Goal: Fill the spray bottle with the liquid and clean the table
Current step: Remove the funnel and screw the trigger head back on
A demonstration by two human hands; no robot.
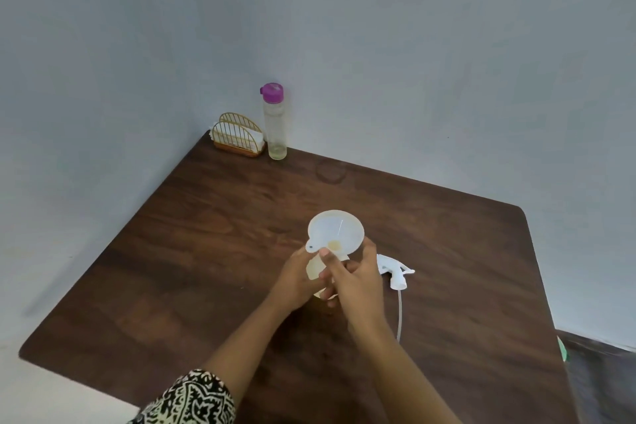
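Presently, item by item:

- **Spray bottle** [315, 268]: stands upright on the table [206, 234], near-centre, mostly hidden by both hands. Its body looks pale yellow. Its neck is open, with no spray head fitted.
- **Funnel** [335, 231]: white, seated in the bottle's neck with its bowl facing up. A yellowish spot shows at its throat. Its long axis is vertical and in line with the bottle, so it likely comes off straight up.
- **Left hand** [292, 282]: fingers curl round the bottle's body from the left side and hold it steady.
- **Right hand** [358, 286]: the thumb [325, 255] rests on the funnel's near rim and the fingers wrap the far side under the bowl. This is a pinch on the funnel, not on the bottle.
- **Spray head** [395, 272]: white, lying on its side on the table just right of the right hand. Its dip tube [399, 313] trails toward the person. It lies nearer the right hand than the left.
- **Tall bottle** [275, 124]: purple cap [272, 91] on, standing at the far corner well apart from the hands. Only a little liquid is visible at its base.
- **Napkin holder** [237, 136]: gold wire, just left of the tall bottle.

Judgement: filling looks finished. Removing the funnel appears to come next, then fitting the spray head.
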